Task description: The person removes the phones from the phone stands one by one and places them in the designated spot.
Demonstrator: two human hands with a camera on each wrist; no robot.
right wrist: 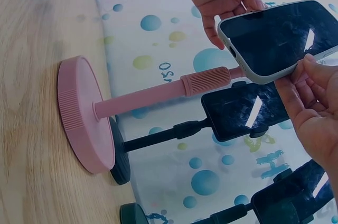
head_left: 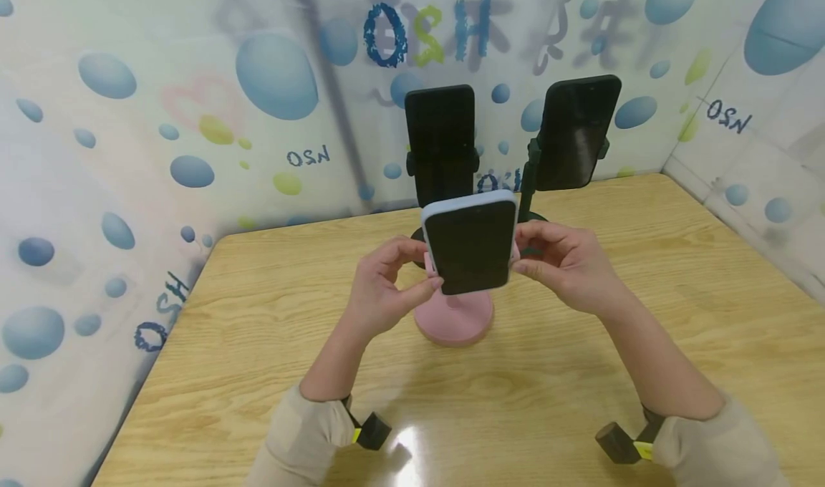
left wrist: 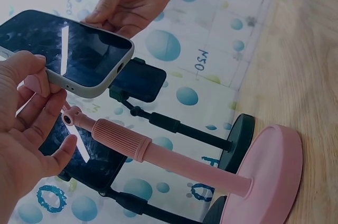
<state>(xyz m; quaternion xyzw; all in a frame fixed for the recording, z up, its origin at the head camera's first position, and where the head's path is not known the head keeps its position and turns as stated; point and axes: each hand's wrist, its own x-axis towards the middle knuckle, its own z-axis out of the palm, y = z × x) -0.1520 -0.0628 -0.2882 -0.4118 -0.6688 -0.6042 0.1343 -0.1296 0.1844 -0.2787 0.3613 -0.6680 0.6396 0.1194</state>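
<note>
A smartphone (head_left: 470, 247) in a pale case sits tilted, screen up, at the head of a pink phone stand (head_left: 454, 322). My left hand (head_left: 389, 283) pinches the phone's left edge, with the stand's pink clamp arm (left wrist: 38, 82) between its fingers. On the opposite side, my right hand (head_left: 570, 268) pinches the right edge, thumb at the screen's rim and fingers curled beneath. The stand's ridged collar (right wrist: 207, 81) and post (left wrist: 193, 166) rise from its round base (right wrist: 87, 113) on the table. The phone hides most of the clamp in the head view.
Behind stand a black phone stand holding a dark phone (head_left: 441, 143) and a dark green stand (head_left: 528, 186) holding another phone (head_left: 578, 132). The wooden table (head_left: 271, 315) meets a spotted wall covering (head_left: 277, 75) at its back edge.
</note>
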